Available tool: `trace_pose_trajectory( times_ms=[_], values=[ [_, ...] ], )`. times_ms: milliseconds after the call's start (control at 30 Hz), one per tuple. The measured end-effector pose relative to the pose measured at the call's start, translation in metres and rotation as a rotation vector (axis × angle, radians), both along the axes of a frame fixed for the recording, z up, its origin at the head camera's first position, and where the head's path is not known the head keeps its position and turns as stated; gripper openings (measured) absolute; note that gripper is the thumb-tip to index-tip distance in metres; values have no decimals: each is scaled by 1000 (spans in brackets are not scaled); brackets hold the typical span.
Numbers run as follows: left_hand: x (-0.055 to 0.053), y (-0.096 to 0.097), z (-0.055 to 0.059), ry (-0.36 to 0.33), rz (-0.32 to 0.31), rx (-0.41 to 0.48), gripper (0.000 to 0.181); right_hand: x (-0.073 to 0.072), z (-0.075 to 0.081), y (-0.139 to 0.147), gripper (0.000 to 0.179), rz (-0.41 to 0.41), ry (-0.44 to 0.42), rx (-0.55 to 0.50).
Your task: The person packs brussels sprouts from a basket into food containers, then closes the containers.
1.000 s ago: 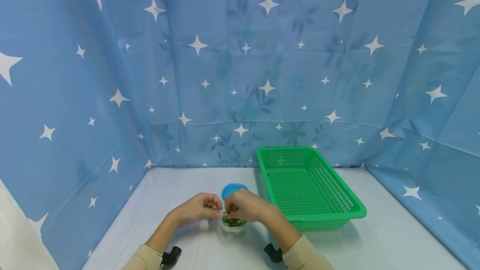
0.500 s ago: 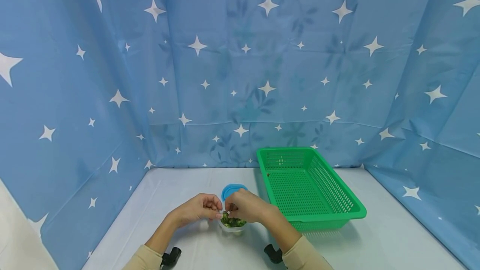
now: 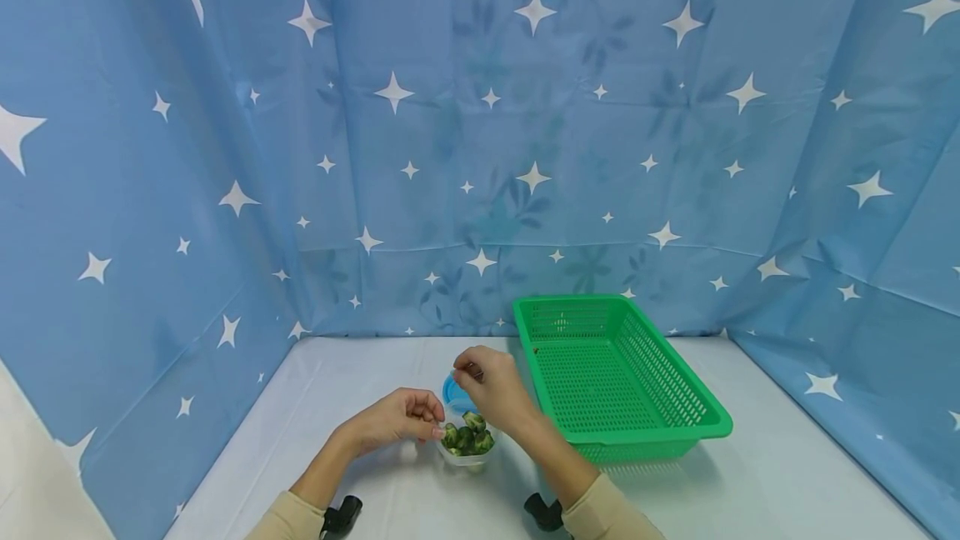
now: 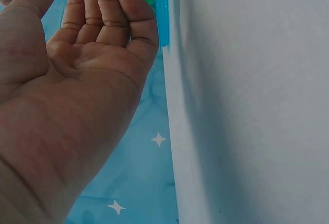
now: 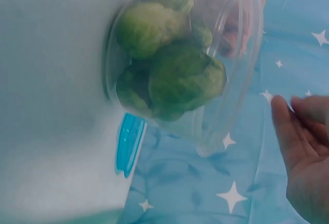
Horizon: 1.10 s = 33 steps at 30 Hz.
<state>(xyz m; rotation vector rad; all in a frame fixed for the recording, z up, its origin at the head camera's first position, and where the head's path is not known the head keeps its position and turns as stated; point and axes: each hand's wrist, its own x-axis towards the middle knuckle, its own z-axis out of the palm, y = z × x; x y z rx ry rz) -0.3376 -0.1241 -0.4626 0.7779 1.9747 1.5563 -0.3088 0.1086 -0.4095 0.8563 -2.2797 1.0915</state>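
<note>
A small clear plastic container (image 5: 241,80) stands on the white table with several Brussels sprouts (image 3: 467,438) heaped inside. My left hand (image 3: 397,417) is at its left side, thumb and fingertips pinching the rim. Curled fingers and an upturned palm (image 4: 92,75) show in the left wrist view, where the rim is out of sight. My right hand (image 3: 497,388) hovers beyond the container, over the blue lid (image 3: 455,394), which it partly covers. In the right wrist view, that hand's fingertips (image 5: 280,106) are slightly apart with nothing between them.
To the right stands a large green mesh basket (image 3: 611,382), its near left side close to my right forearm. Blue star-patterned curtains (image 3: 420,140) hang behind and on both sides of the white table (image 3: 337,382).
My right hand has risen from over the sprouts and moved away toward the blue lid, baring the container's contents. The left hand stays at the rim.
</note>
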Motion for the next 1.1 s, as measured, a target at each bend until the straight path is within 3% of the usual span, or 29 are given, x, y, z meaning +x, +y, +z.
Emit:
trace_pose_trajectory(
  times_ms=[100, 233, 467, 733, 833, 1100],
  values=[
    [0, 0, 0, 4, 2, -2, 30, -1, -2, -3, 5, -3, 4, -132],
    [-1, 0, -1, 10, 0, -2, 29, -3, -9, -5, 7, -32, -36, -211],
    [-1, -1, 0, 16, -9, -3, 28, -8, -21, -6, 10, -80, -113, -258],
    [-1, -3, 2, -1, -2, -15, 28, -23, -40, 2, 13, -133, -227, -276],
    [-1, -3, 5, 18, 42, -51, 33, -24, -43, 4, 14, -145, -284, -289],
    [-5, 2, 6, 159, 256, -89, 52, -27, -55, 6, 35, -149, -513, -412]
  ],
)
